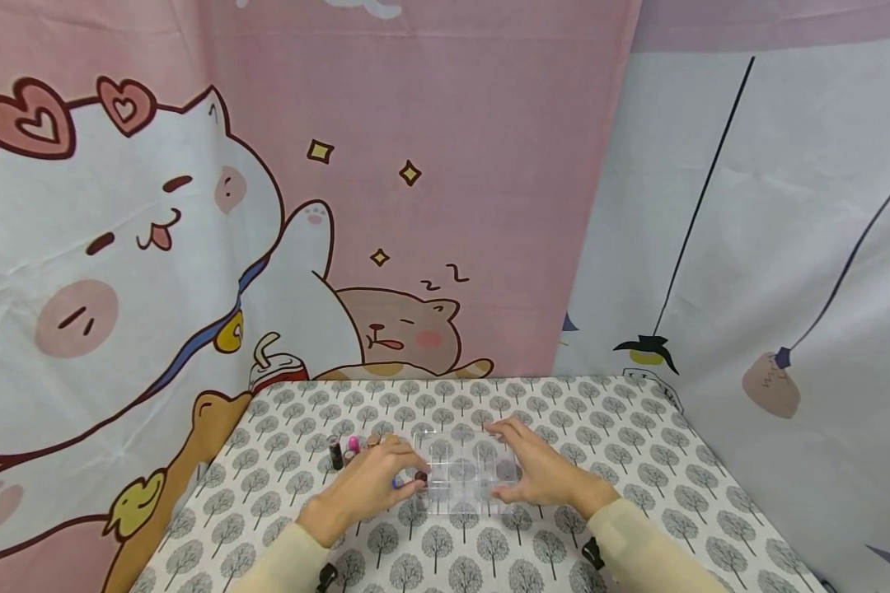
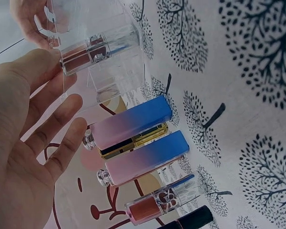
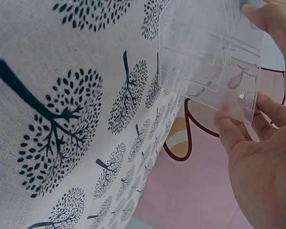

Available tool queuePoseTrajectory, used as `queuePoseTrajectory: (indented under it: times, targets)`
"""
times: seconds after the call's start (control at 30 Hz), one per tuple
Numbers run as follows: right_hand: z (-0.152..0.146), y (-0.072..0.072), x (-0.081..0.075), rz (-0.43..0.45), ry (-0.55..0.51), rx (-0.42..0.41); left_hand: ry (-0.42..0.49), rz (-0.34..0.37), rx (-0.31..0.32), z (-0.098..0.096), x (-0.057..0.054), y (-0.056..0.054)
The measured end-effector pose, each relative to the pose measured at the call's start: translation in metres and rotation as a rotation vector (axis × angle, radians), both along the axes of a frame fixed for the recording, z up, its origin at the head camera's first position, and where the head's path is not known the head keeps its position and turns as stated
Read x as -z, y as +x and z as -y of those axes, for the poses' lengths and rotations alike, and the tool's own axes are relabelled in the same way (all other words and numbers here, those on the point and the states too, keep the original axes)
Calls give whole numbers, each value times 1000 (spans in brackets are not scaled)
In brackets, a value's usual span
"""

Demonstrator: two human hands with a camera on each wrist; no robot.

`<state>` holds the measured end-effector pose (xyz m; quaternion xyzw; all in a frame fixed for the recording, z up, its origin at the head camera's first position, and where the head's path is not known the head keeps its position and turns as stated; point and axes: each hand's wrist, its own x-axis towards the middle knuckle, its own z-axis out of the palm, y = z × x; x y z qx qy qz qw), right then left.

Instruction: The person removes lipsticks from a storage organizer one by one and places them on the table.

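A clear plastic organizer with divided compartments stands on the tree-print cloth, between my two hands. Thumb and index finger of my left hand pinch the top of a lip gloss tube, clear with a reddish-brown filling. That tube stands upright at the organizer's left side, overlapping its clear walls in the left wrist view. The other left fingers spread away from it. My right hand grips the organizer's right side, its thumb at the near edge and its fingers at the far edge.
Left of the organizer, two pink-to-blue lipstick cases stand in a row with a gold-and-black lipstick, another lip gloss and a black tube. A bright pink item is near the black tube. A cartoon-printed curtain hangs behind.
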<state>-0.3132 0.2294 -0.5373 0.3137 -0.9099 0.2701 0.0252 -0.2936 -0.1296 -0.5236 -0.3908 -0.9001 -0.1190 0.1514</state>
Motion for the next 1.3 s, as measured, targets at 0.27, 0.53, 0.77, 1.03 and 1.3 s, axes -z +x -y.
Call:
queuePoseTrajectory:
  times: [0.27, 0.53, 0.77, 1.03, 1.3]
  targets:
    - [0, 3, 1, 3, 8, 13, 9, 11, 3, 0, 1, 2]
    - [0, 2, 2, 1, 9, 7, 23, 3, 3, 0, 5, 4]
    - [-1, 3, 2, 8, 9, 7, 50, -32, 16, 0, 7, 3]
    - [-1, 1, 1, -15, 8, -5, 104, -131, 38, 1, 6, 1]
    - [-1, 0, 0, 2, 0, -4, 174, -137, 54, 0, 3, -1]
